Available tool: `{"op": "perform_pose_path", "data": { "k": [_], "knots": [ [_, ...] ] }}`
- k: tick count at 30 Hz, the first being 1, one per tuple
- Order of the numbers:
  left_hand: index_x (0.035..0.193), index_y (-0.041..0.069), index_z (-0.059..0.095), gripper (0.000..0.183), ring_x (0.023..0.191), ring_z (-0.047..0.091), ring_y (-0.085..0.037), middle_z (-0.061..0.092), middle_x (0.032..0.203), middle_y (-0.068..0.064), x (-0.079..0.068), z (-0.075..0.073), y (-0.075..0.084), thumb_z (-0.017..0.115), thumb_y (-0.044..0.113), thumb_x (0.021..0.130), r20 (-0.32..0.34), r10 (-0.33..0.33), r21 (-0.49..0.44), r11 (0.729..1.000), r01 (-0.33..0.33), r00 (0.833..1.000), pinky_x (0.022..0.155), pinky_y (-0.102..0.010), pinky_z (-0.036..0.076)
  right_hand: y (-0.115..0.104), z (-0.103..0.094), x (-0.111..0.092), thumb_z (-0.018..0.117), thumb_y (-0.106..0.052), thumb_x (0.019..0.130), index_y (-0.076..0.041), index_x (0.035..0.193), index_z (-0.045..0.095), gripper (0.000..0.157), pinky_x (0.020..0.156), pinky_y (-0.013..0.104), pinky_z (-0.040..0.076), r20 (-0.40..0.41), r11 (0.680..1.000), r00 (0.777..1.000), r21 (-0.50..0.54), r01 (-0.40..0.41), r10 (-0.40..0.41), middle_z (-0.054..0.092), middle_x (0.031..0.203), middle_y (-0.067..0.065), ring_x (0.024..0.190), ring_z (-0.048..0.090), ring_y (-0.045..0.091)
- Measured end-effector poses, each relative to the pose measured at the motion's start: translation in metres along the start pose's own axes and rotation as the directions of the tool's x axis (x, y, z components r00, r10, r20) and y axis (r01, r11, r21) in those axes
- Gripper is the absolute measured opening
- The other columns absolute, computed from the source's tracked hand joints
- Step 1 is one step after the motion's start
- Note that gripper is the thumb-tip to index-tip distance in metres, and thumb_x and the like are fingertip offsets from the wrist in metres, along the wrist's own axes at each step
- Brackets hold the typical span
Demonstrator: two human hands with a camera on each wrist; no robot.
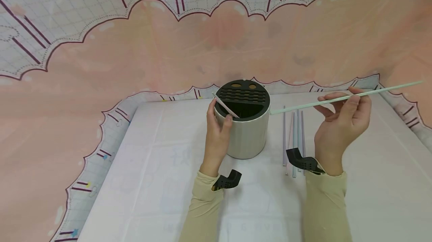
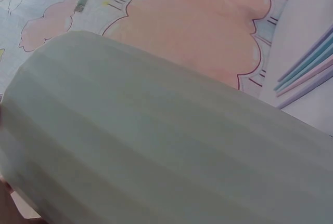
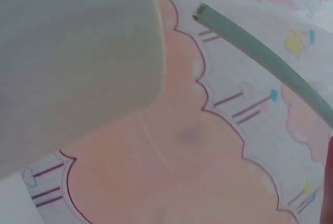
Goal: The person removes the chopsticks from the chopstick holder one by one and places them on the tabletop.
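My left hand [image 1: 217,133] holds the left side of a round, off-white ribbed pen holder [image 1: 248,137] with a black slotted top. In the left wrist view, the holder's wall [image 2: 166,130] fills most of the frame. A pale pink stick [image 1: 225,105] leans out of its front opening beside the left fingers; whether they touch it is unclear. Right of the holder, my right hand [image 1: 344,125] pinches a long pale green straw-like stick [image 1: 303,105] above the table, nearly level. Its tip [image 3: 202,13] appears apart from the holder in the right wrist view.
Several thin lilac, blue and pink sticks [image 1: 294,144] lie side by side on the white table [image 1: 162,167], between the holder and the right forearm. A peach patterned cloth [image 1: 152,58] rises behind the table and runs along its left side.
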State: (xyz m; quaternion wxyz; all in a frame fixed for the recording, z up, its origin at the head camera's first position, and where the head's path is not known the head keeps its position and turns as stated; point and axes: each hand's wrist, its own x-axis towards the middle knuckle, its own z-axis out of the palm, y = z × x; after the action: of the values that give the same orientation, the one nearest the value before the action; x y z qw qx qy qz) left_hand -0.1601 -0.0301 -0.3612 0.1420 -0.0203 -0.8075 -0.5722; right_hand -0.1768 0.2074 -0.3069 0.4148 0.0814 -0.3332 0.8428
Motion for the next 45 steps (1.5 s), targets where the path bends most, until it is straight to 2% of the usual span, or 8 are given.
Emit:
{"op": "perform_pose_path", "data": {
  "k": [6,10,13,20,28,34,40,45],
  "knots": [
    [0.137,0.045,0.007,0.062,0.133,0.008,-0.014,0.008,0.145,0.015,-0.002,0.001,-0.002,0.039,0.059,0.085,-0.005,0.006,0.002,1.000,-0.006,1.000,0.100,-0.055,0.015,0.003,-0.023,0.007,0.051,-0.011,0.090,0.010,0.104,0.049,0.025,0.051,0.038,0.051,0.048,0.993,0.995,-0.093,-0.079,0.083,0.055,0.074,0.028,0.059,0.058,0.035],
    [0.137,0.045,0.007,0.063,0.133,0.008,-0.012,0.009,0.145,0.015,-0.003,0.001,-0.003,0.039,0.059,0.085,-0.011,0.019,0.005,1.000,-0.019,1.000,0.101,-0.053,0.015,0.006,-0.033,0.006,0.053,-0.017,0.089,0.006,0.107,0.052,0.029,0.053,0.035,0.051,0.078,0.944,0.978,-0.286,-0.163,0.193,0.060,0.076,0.024,0.063,0.060,0.031],
    [0.137,0.045,0.008,0.063,0.133,0.009,-0.011,0.009,0.145,0.016,-0.004,0.000,-0.003,0.039,0.059,0.085,-0.013,0.027,0.002,1.000,-0.027,1.000,0.101,-0.052,0.015,0.008,-0.036,0.005,0.052,-0.021,0.089,0.000,0.110,0.055,0.029,0.054,0.031,0.051,0.098,0.849,0.947,-0.478,-0.225,0.307,0.062,0.078,0.019,0.066,0.062,0.026],
    [0.137,0.045,0.007,0.062,0.132,0.009,-0.009,0.010,0.144,0.016,-0.003,-0.002,-0.004,0.039,0.058,0.085,-0.014,0.029,-0.002,1.000,-0.029,0.999,0.101,-0.052,0.016,0.028,-0.043,0.000,0.045,-0.031,0.093,-0.011,0.116,0.055,0.032,0.057,0.026,0.051,0.153,0.481,0.832,-0.864,-0.149,0.533,0.062,0.084,0.010,0.072,0.062,0.016],
    [0.137,0.045,0.008,0.062,0.132,0.008,-0.009,0.009,0.145,0.016,0.000,-0.003,-0.003,0.041,0.058,0.085,0.002,0.024,-0.020,1.000,-0.024,1.000,0.101,-0.052,0.015,0.059,-0.074,0.001,0.051,-0.041,0.087,-0.013,0.116,0.057,0.040,0.052,0.029,0.051,0.128,0.411,0.797,-0.897,-0.160,0.590,0.064,0.083,0.008,0.070,0.062,0.017],
    [0.137,0.045,0.008,0.062,0.132,0.009,-0.008,0.010,0.144,0.016,0.001,-0.002,-0.003,0.040,0.057,0.086,-0.003,0.025,-0.017,1.000,-0.025,1.000,0.102,-0.052,0.015,0.067,-0.080,0.001,0.056,-0.036,0.086,-0.009,0.121,0.052,0.044,0.051,0.036,0.051,0.148,0.343,0.716,-0.930,-0.134,0.683,0.062,0.087,0.012,0.066,0.062,0.019],
    [0.137,0.044,0.008,0.062,0.132,0.010,-0.008,0.011,0.144,0.015,0.000,-0.002,-0.002,0.041,0.057,0.086,-0.002,0.023,-0.021,1.000,-0.023,1.000,0.101,-0.052,0.016,0.062,-0.064,-0.005,0.052,-0.021,0.090,-0.004,0.130,0.039,0.046,0.057,0.037,0.052,0.117,0.196,0.600,-0.978,-0.067,0.791,0.060,0.095,0.016,0.073,0.062,0.023],
    [0.137,0.043,0.009,0.062,0.132,0.011,-0.009,0.011,0.144,0.014,0.000,-0.001,-0.003,0.040,0.056,0.086,-0.003,0.031,-0.018,0.999,-0.031,1.000,0.101,-0.052,0.017,0.065,-0.067,-0.005,0.051,-0.016,0.090,-0.002,0.139,0.025,0.057,0.063,0.034,0.052,0.082,0.112,0.510,-0.993,-0.028,0.856,0.058,0.101,0.018,0.074,0.062,0.022]
  ]
}}
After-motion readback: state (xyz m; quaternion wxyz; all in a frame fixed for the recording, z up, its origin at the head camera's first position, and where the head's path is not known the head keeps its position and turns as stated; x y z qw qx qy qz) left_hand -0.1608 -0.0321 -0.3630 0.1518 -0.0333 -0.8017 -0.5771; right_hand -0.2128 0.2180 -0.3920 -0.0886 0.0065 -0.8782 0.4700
